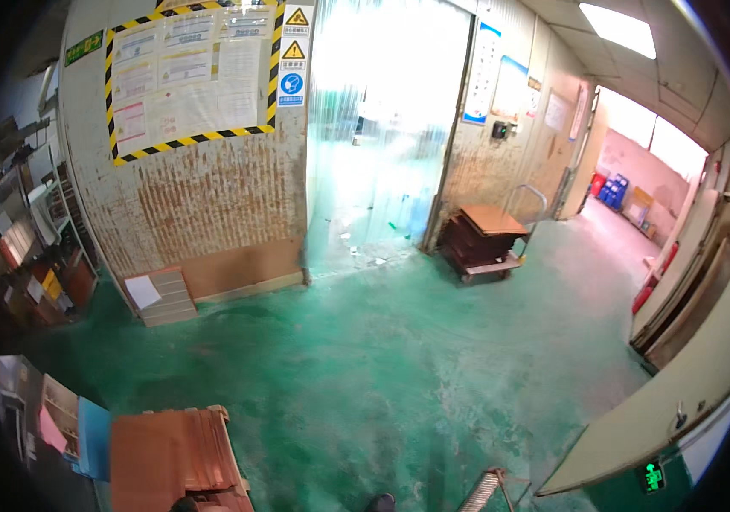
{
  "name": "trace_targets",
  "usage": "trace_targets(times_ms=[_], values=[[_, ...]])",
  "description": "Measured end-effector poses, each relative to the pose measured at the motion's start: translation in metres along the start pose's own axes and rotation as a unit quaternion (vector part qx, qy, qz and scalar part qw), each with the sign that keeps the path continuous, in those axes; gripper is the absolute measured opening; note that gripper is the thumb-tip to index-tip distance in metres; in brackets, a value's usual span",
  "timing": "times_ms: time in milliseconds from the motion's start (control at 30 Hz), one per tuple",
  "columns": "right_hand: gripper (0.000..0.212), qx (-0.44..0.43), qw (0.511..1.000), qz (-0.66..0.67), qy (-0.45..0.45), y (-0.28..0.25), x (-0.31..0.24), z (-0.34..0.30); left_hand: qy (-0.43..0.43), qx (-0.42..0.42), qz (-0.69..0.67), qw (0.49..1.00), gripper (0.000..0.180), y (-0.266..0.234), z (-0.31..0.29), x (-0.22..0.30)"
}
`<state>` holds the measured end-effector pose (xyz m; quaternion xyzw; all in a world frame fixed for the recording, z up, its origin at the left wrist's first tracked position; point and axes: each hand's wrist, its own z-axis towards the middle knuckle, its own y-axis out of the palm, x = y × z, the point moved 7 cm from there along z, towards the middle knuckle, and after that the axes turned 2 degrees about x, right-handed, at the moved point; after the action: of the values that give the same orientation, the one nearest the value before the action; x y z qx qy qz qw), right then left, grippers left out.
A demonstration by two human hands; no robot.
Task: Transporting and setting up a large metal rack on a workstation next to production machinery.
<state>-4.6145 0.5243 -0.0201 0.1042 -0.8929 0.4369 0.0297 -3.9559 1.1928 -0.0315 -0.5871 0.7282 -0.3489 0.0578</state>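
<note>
One shoe (380, 503) pokes in at bottom centre, and one brown stack (150, 456) fills the lower left, with one dark shape (184, 505) at its foot, too cropped to name. Both hands are out of frame; open or closed, can't tell. Right of centre, one trolley (493, 270) carries one pile (476, 241). Three signs (293, 49) line up, top, left of centre!

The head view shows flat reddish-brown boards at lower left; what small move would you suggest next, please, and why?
Perhaps bring one hand toward the flat reddish-brown boards: they lie nearby at lower left, and neither hand can be made out.
</note>
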Motion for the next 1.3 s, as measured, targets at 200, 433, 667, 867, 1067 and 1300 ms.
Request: trace_targets(times_ms=[200,433,667,867,1067,1300], values=[[0.045,-0.026,0.984,-0.049,-0.167,-0.109,-0.163,0.195,0.024,0.046,-0.068,0.996,0.051,-0.056,0.126,0.154],[0.040,0.015,0.938,-0.113,-0.329,-0.336,-0.465,0.207,0.039,0.012,-0.107,0.993,0.059,-0.147,0.263,0.234],[0.034,0.183,0.895,-0.092,-0.397,-0.526,-0.627,0.276,0.097,0.052,0.014,0.994,0.058,-0.385,0.472,0.364],[0.033,0.152,0.872,-0.021,-0.464,-0.700,-0.778,0.357,0.189,0.261,-0.152,0.934,0.048,-0.602,0.567,0.517],[0.035,0.126,0.828,-0.047,-0.545,-0.861,-0.985,0.467,0.090,0.250,-0.167,0.949,0.049,-0.644,0.676,0.565],[0.030,0.170,0.776,-0.143,-0.591,-1.027,-1.195,0.540,0.050,0.344,0.062,0.936,0.048,-0.764,0.697,0.672]])
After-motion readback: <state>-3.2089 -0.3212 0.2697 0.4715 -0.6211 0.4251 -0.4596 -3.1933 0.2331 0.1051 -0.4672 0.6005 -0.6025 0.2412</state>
